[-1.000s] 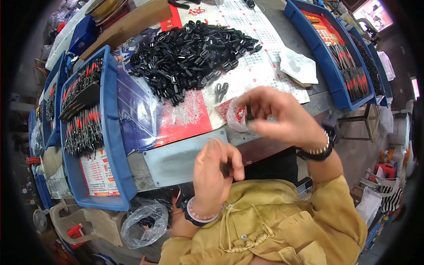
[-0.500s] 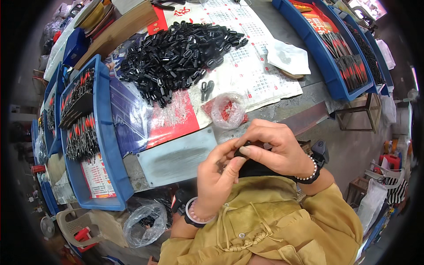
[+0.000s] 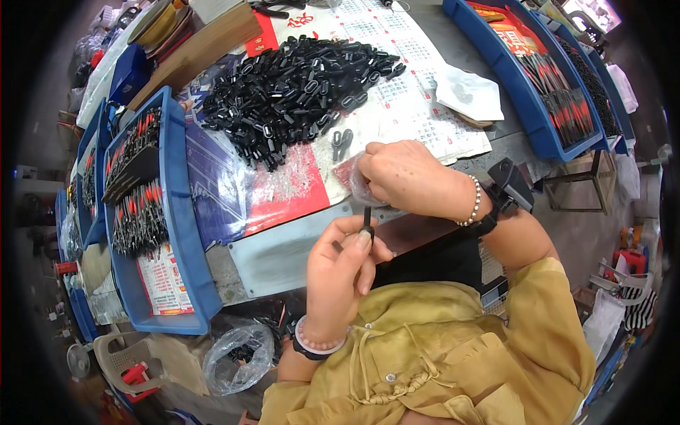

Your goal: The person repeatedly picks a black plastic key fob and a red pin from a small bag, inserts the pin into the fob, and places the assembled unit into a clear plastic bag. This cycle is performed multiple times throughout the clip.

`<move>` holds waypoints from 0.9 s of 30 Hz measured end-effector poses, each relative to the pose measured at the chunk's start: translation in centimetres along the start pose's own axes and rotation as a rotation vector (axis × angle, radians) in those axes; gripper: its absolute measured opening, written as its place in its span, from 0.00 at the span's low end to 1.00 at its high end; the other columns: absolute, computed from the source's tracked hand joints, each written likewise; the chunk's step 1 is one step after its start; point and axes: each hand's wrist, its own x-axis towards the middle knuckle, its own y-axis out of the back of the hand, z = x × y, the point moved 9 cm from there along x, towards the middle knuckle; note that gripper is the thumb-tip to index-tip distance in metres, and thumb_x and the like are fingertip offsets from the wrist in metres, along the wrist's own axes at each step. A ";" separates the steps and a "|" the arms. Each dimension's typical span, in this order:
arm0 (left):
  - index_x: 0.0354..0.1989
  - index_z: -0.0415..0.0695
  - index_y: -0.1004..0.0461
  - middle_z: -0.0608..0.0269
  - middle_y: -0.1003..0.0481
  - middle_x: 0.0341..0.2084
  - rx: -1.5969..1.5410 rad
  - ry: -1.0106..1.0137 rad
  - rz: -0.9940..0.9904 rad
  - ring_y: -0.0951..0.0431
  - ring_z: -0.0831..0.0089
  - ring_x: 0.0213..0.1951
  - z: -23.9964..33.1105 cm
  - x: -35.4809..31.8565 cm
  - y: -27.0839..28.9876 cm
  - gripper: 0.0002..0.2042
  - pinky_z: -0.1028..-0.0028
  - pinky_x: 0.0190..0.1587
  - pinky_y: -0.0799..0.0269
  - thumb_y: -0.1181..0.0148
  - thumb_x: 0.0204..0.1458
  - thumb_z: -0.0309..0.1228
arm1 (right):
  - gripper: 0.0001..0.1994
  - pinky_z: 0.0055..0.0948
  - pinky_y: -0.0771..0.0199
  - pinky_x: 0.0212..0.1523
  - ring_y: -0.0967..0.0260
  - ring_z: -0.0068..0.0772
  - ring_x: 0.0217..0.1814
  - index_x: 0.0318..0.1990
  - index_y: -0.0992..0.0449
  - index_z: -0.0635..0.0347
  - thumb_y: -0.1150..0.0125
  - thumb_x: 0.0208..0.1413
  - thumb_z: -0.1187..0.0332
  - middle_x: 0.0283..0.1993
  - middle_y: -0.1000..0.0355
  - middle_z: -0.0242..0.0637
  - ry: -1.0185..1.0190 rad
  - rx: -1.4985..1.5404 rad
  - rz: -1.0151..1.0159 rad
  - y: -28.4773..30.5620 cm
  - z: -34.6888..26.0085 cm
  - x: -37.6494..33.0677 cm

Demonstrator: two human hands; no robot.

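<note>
Between the thumb and fingers of my left hand [image 3: 338, 265] is a small black plastic part [image 3: 367, 221], its narrow stem pointing up. My right hand [image 3: 418, 177] bends down into a clear plastic bag [image 3: 360, 190] with red bits [image 3: 345, 171] beside and in it. Its fingers are curled together, and the tips are hidden, so I cannot see what they pinch. Two loose black parts [image 3: 342, 144] lie just beyond the bag. A large heap of black looped parts [image 3: 297, 99] spreads over paper sheets farther back.
A blue bin [image 3: 190, 241] of black-and-red pieces stands left, another blue bin [image 3: 489, 60] at the far right. A pale plate [image 3: 273, 258] lies at the table's near edge. Below hangs an open clear bag [image 3: 241, 361]. White paper [image 3: 467, 92] rests right of the heap.
My hands were together over the near edge, working on a black part. The right hand has moved forward to the clear bag; the left keeps the part, now held upright.
</note>
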 end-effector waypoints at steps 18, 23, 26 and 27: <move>0.47 0.36 0.32 0.55 0.26 0.27 0.015 -0.083 0.039 0.40 0.85 0.13 1.8 2.5 -0.3 0.12 0.86 0.15 0.47 0.49 0.60 0.31 | 0.04 0.30 0.29 0.27 0.29 0.39 0.25 0.29 0.30 0.67 0.41 0.46 0.77 0.23 0.29 0.42 -0.101 0.374 0.079 3.0 1.3 -0.4; 0.48 0.37 0.33 0.55 0.25 0.26 0.039 -0.073 0.067 0.40 0.85 0.13 1.2 2.5 0.1 0.12 0.87 0.15 0.46 0.47 0.59 0.30 | 0.05 0.22 0.29 0.28 0.28 0.19 0.27 0.34 0.27 0.67 0.38 0.52 0.76 0.25 0.26 0.35 -0.188 0.623 0.031 2.2 3.0 -1.0; 0.48 0.37 0.33 0.55 0.25 0.26 0.049 -0.067 0.061 0.39 0.85 0.13 0.9 2.6 0.0 0.13 0.87 0.15 0.46 0.47 0.59 0.30 | 0.06 0.26 0.29 0.24 0.27 0.27 0.22 0.35 0.25 0.66 0.40 0.51 0.73 0.22 0.26 0.38 -0.156 0.614 0.066 2.2 3.2 -0.9; 0.48 0.36 0.34 0.54 0.25 0.26 0.050 -0.063 0.060 0.39 0.85 0.13 0.8 2.6 -0.1 0.13 0.87 0.15 0.46 0.46 0.59 0.30 | 0.06 0.25 0.29 0.23 0.28 0.26 0.21 0.35 0.25 0.66 0.41 0.52 0.73 0.23 0.26 0.37 -0.179 0.712 0.077 1.9 3.4 -1.0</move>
